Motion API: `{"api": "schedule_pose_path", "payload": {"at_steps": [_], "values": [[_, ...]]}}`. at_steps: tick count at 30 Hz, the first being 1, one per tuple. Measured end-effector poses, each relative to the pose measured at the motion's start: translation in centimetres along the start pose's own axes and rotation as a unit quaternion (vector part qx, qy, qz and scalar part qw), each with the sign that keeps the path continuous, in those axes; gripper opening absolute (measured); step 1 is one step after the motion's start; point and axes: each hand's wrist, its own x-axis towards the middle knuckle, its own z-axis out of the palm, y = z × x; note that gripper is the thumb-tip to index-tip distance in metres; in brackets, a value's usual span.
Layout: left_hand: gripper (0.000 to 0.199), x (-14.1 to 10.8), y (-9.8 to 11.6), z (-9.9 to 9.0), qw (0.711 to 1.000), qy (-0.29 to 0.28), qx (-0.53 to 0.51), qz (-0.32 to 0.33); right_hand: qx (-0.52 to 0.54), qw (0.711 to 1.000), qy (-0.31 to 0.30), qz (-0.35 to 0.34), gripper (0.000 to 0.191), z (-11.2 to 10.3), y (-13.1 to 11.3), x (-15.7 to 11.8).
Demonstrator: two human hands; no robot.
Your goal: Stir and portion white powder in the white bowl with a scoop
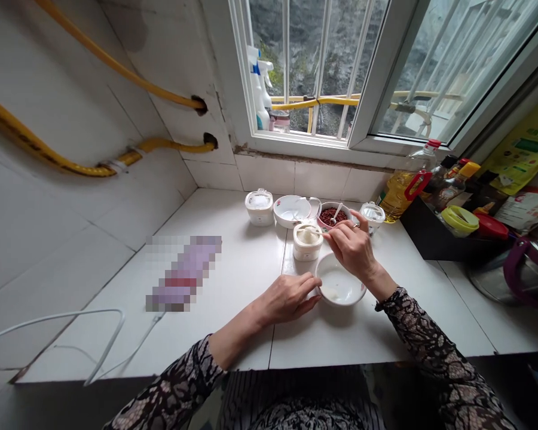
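Observation:
My right hand [352, 245] pinches the handle of a small spoon [317, 232], whose end dips into an open white container [308, 248] of pale powder. Below that hand stands a white bowl [346, 295] with a little whitish stuff at its bottom. My left hand [291, 297] is at the bowl's left rim, its fingers closed on the edge. Behind my right hand sits a bowl of reddish-brown grains [328, 216] with a white spoon [336, 211] in it.
Along the back stand a lidded white container [259, 209], a patterned white bowl [291, 213] and a clear-lidded jar [373, 214]. An oil bottle [401, 191], sauce bottles and a metal kettle [497, 278] are right. A blurred purple object [188, 272] with a cable lies left.

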Motion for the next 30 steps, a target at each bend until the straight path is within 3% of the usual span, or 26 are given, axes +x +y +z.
{"api": "schedule_pose_path", "payload": {"at_steps": [6, 9, 16, 22, 30], "values": [[0.019, 0.0, 0.0, 0.0, 1.000, 0.005, 0.008, 0.004, 0.025, 0.991, -0.104, -0.077, 0.033, 0.2, 0.6, 0.5], [0.019, 0.1, -0.1, 0.0, 1.000, 0.005, 0.009, 0.006, 0.019, 0.987, -0.125, -0.097, 0.034, 0.5, 0.9, 1.1], [0.020, 0.1, 0.0, 0.0, 1.000, 0.002, 0.009, 0.007, 0.008, 0.991, -0.105, -0.079, 0.034, -1.5, 1.3, 2.3], [0.019, 0.0, -0.1, 0.1, 1.000, -0.005, 0.012, 0.003, 0.026, 0.984, -0.141, -0.106, 0.033, -0.9, 0.6, 2.3], [0.019, 0.0, 0.0, 0.0, 1.000, -0.004, 0.006, 0.000, 0.021, 0.991, -0.113, -0.069, 0.036, -1.8, 0.9, 2.2]]}}
